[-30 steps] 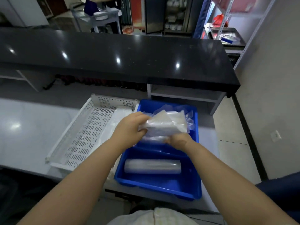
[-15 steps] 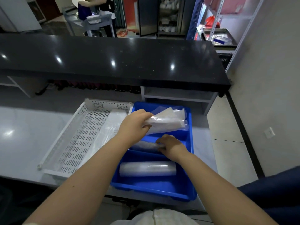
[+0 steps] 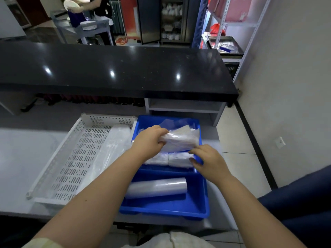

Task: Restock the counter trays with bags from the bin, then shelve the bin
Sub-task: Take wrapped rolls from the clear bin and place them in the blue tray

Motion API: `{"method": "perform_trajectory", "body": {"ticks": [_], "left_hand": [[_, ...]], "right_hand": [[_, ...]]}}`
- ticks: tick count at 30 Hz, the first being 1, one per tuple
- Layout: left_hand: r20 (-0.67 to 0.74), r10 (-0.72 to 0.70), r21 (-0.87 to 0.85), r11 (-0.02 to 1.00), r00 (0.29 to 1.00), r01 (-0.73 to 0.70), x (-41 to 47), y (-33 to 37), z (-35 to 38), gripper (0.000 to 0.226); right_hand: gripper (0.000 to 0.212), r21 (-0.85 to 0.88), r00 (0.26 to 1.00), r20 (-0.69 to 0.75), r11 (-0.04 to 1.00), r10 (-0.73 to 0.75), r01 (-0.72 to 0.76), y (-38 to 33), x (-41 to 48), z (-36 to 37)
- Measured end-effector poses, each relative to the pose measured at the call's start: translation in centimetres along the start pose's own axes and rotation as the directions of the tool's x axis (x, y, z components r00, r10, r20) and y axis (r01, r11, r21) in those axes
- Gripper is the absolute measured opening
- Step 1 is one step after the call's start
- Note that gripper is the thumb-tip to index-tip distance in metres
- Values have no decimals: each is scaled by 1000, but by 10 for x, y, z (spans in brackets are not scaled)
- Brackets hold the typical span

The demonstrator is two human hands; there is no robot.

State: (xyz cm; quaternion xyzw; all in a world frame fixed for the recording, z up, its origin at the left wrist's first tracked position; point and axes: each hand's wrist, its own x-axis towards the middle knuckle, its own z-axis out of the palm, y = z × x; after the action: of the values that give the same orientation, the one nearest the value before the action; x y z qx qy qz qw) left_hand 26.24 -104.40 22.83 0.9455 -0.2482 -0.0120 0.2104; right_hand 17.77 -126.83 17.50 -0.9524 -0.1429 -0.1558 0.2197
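grey counter (image 3: 26, 158) runs below a long black glossy ledge (image 3: 107, 68), with metal shelving (image 3: 232, 24) at 1 o'clock. on the counter at 6 o'clock sits a blue tray (image 3: 200, 203), divided across its middle; just beside it at 9 o'clock lies a white perforated bin (image 3: 75, 158) with loose clear plastic along its right side. left hand (image 3: 148, 140) is clamped on a packet of clear bags (image 3: 180, 140), lifted over the tray's far compartment. right hand (image 3: 209, 161), fingers spread, touches two smaller packets (image 3: 170, 159) lying by the divider. a roll of clear bags (image 3: 157, 187) lies in the near compartment.
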Motion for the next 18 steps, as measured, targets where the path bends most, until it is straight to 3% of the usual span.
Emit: {"method": "perform_trajectory", "body": {"ticks": [5,9,13,18], "left_hand": [[235,-30,50,999,972,19,7,4,14,11],[351,-108,50,994,930,96,7,-3,38,20],[279,-147,119,986,949,118,1,-13,55,48],[74,-103,214,973,992,85,-18,-25,41,59]], "right_hand": [[19,-30,986,-90,989,143,-147,24,-8,-29],[20,-19,988,-40,989,146,-147,15,2,-21],[18,-13,997,41,998,63,-63,0,19,2],[18,38,999,-29,999,-30,31,-25,47,24]]}}
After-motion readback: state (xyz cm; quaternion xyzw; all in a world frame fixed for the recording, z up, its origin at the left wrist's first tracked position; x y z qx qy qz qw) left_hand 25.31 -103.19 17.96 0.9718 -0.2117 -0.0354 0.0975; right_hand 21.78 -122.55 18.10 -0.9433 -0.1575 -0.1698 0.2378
